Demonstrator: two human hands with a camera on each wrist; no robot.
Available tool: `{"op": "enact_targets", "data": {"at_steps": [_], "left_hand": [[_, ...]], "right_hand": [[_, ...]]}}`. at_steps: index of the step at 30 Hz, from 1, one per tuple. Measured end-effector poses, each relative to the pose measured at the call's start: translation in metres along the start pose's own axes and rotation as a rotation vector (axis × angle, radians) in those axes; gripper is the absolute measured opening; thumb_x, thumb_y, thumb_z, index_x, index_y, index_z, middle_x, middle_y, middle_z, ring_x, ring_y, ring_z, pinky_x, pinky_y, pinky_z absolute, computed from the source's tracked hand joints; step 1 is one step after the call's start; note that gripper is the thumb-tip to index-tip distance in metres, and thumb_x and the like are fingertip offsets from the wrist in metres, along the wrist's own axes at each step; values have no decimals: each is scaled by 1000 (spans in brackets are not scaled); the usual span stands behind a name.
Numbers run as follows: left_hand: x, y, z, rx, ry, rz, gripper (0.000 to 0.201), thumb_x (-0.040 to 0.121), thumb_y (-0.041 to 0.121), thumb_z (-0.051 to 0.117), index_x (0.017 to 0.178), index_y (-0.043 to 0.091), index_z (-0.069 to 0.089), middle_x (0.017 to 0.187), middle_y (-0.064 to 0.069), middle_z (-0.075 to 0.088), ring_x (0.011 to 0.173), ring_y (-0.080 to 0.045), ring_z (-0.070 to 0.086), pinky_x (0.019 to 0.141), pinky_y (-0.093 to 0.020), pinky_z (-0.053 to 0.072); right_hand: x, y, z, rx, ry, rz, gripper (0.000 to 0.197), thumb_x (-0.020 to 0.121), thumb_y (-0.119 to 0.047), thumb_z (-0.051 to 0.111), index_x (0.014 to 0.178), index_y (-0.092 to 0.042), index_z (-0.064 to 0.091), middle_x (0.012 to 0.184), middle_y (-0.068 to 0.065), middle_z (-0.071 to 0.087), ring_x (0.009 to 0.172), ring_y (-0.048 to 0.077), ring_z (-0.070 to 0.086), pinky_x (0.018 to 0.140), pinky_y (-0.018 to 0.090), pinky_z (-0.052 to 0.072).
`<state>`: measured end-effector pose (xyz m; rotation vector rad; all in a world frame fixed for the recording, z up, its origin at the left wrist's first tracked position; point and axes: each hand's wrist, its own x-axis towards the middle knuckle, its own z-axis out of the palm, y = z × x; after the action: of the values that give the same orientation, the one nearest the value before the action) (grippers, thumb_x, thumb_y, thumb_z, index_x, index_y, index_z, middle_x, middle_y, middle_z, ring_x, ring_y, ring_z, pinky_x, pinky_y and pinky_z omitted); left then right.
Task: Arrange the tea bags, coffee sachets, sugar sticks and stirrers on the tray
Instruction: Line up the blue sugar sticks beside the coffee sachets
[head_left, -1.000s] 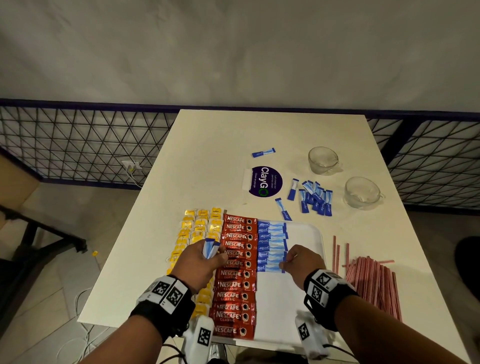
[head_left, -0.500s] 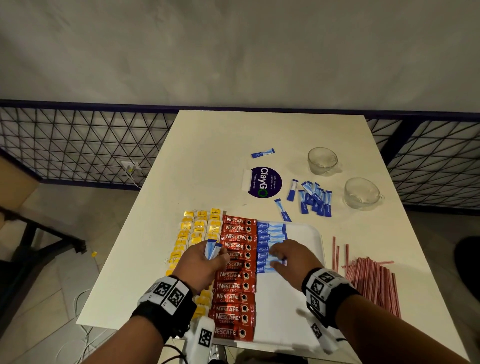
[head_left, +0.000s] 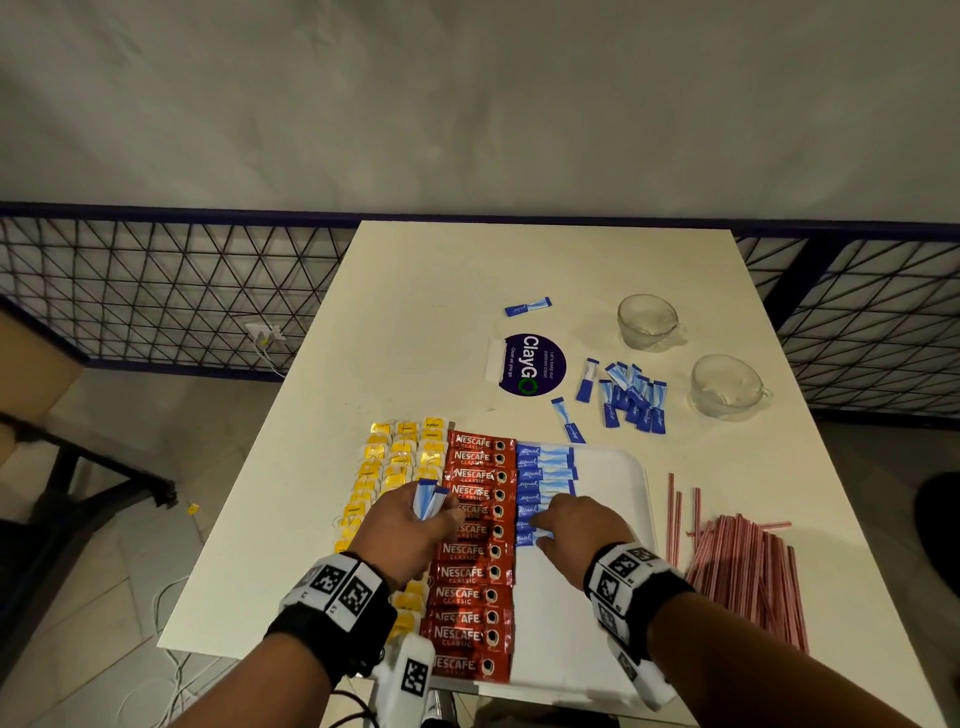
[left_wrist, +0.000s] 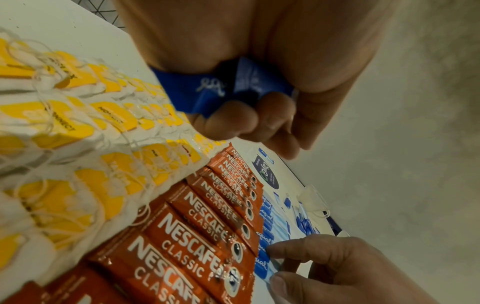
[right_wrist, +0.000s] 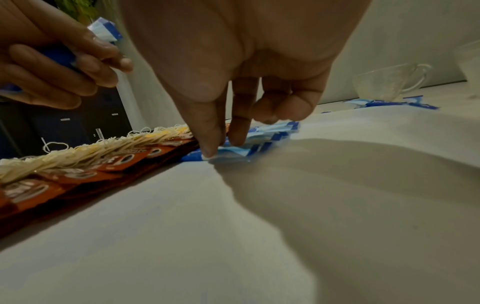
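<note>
The right hand (head_left: 574, 530) has slid up the tray (head_left: 618, 470) and now presses the newest Equal sugar stick (right_wrist: 228, 153) into its column beside the Nescafé sachets (head_left: 475, 551) (grip loose, fingertips only); the left hand (head_left: 410, 530) still clasps spare sticks (head_left: 428, 499).

On the desk (head_left: 415, 312) a tray (head_left: 613, 467) is carrying three columns: tea bags (head_left: 395, 457) lying left, coffee sachets (head_left: 475, 571) in the middle, sugar sticks (head_left: 545, 470) right. Stirrers (head_left: 743, 566) are lying right of the tray; loose sugar sticks (head_left: 631, 397) and two glass cups (head_left: 649, 322) are sitting beyond it.
</note>
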<state>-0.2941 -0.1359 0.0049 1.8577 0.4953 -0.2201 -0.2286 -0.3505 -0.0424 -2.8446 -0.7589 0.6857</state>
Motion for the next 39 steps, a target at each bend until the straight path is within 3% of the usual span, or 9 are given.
{"op": "enact_targets", "data": {"at_steps": [12, 16, 19, 21, 23, 27, 30, 34, 39], "left_hand": [[1, 1, 0, 9, -2, 14, 6, 87, 17, 68, 88, 13, 64, 61, -4, 63, 34, -10, 42, 41, -26, 39], [-4, 2, 2, 48, -94, 9, 9, 88, 18, 67, 91, 12, 61, 54, 0, 59, 39, -16, 47, 42, -26, 42], [-8, 8, 8, 76, -213, 56, 11, 89, 20, 67, 91, 20, 56, 55, 0, 60, 43, -17, 52, 44, -26, 43], [-7, 13, 11, 76, -250, 87, 14, 86, 21, 69, 89, 22, 55, 58, -1, 62, 44, -19, 53, 46, -27, 43], [-4, 16, 13, 62, -261, 89, 16, 84, 21, 71, 91, 18, 56, 60, -2, 63, 45, -19, 54, 47, -28, 43], [-1, 20, 12, 130, -273, 140, 20, 81, 27, 73, 88, 15, 59, 59, 3, 61, 46, -11, 53, 53, -30, 45], [-1, 21, 6, 82, -271, 113, 19, 85, 25, 72, 85, 12, 58, 54, 4, 59, 42, -12, 50, 49, -26, 43], [-1, 18, -14, -161, -222, 96, 16, 85, 25, 70, 79, 13, 61, 68, -14, 63, 38, -17, 44, 44, -24, 38], [1, 20, -35, 8, -214, 151, 10, 91, 18, 64, 81, 15, 61, 63, -8, 56, 36, -16, 39, 42, -24, 36]], "right_hand": [[-2, -2, -5, 42, 39, 4, 37, 97, -43, 44, 128, -27, 57, 126, 0, 56, 113, 19, 53, 95, 31, 45], [-8, -15, -31, 413, 118, 14, 32, 96, -42, 48, 122, -28, 61, 116, -9, 60, 105, 9, 56, 91, 24, 43], [-11, -33, -51, 797, 74, -68, 16, 91, -40, 60, 104, -34, 67, 105, -12, 66, 96, 4, 60, 88, 25, 48], [-12, -39, -58, 837, 51, -124, 1, 87, -37, 66, 87, -37, 67, 91, -10, 69, 86, 4, 62, 83, 26, 52], [-13, -42, -62, 837, 63, -134, 6, 86, -33, 69, 80, -34, 67, 85, -6, 69, 81, 7, 63, 80, 28, 52], [-14, -41, -65, 895, 65, -151, 7, 87, -29, 68, 80, -26, 68, 83, -2, 70, 81, 12, 65, 77, 30, 52], [-13, -38, -68, 943, 99, -106, 13, 89, -26, 66, 75, -27, 65, 73, -7, 65, 63, -2, 56, 66, 22, 44], [-11, -42, -72, 1035, 148, 26, 23, 92, -17, 60, 70, -22, 57, 63, -7, 58, 46, -2, 45, 60, 23, 39], [-14, -67, -79, 1150, 121, 43, 10, 94, -20, 59, 89, -12, 64, 57, 1, 58, 42, 5, 45, 47, 18, 37]]}}
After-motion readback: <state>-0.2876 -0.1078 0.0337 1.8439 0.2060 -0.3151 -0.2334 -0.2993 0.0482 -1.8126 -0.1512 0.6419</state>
